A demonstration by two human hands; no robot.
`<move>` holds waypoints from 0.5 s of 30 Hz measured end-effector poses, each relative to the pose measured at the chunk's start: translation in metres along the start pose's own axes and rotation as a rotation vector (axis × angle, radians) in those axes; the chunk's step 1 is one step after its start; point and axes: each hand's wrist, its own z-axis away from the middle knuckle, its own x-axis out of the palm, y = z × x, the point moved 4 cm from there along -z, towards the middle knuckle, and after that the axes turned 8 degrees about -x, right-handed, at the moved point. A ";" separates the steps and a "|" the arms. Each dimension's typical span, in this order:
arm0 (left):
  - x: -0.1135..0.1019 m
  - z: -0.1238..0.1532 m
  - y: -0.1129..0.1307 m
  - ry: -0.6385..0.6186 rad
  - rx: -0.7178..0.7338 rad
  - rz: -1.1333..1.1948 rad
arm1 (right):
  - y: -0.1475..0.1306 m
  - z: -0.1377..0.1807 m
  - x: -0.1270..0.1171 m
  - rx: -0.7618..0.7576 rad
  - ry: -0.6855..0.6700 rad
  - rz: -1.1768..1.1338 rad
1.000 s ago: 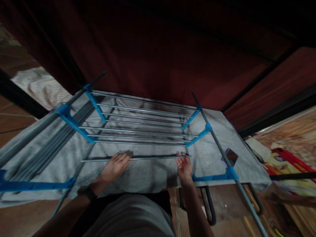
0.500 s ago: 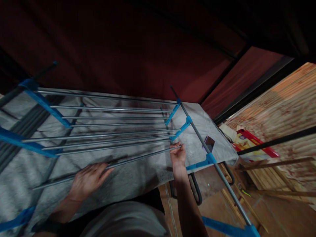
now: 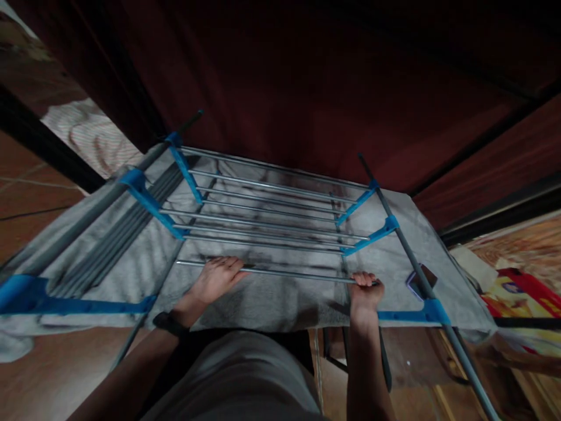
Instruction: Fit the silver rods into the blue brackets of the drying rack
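A thin grey metal rod (image 3: 298,273) runs nearly level in front of me, above the cloth. My left hand (image 3: 219,279) is closed round it near its left end, the rod's tip sticking out past the hand. At the other end my right hand (image 3: 366,290) grips it, fingers curled over. Beyond the rod lies a rack frame with several crosswise rods (image 3: 272,225) between blue plastic brackets. A blue bracket (image 3: 407,316) is just right of my right hand, and another blue bracket (image 3: 96,305) lies left of my left hand.
Grey cloth (image 3: 280,304) covers the table under the rack. Several loose tubes (image 3: 127,228) lie at the left. A phone (image 3: 421,282) rests by the right upright (image 3: 412,257). A dark red panel (image 3: 280,88) stands behind; a red and yellow box (image 3: 526,295) is at far right.
The view has swung left, showing more of the rack's left side. Both hands still hold the rod, now more level, its left end raised and closer to the rack.
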 end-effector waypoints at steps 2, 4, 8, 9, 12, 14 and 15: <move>-0.004 0.004 -0.005 0.042 -0.015 -0.024 | 0.008 -0.005 -0.010 0.035 0.004 -0.251; -0.006 0.009 -0.006 0.068 -0.015 -0.046 | 0.015 -0.009 -0.017 0.107 0.057 -0.394; -0.005 0.016 -0.001 0.087 -0.003 -0.085 | 0.022 -0.015 -0.024 0.338 0.221 0.322; -0.004 0.017 0.000 0.087 0.000 -0.090 | 0.019 -0.015 -0.025 0.402 0.228 0.676; -0.001 0.019 0.001 0.072 0.002 -0.087 | 0.011 -0.015 -0.025 0.416 0.167 1.309; 0.000 0.020 0.001 0.065 -0.005 -0.088 | 0.013 -0.014 -0.027 0.308 0.171 1.062; 0.000 0.020 0.001 0.064 -0.005 -0.093 | 0.016 -0.013 -0.029 0.266 0.191 0.795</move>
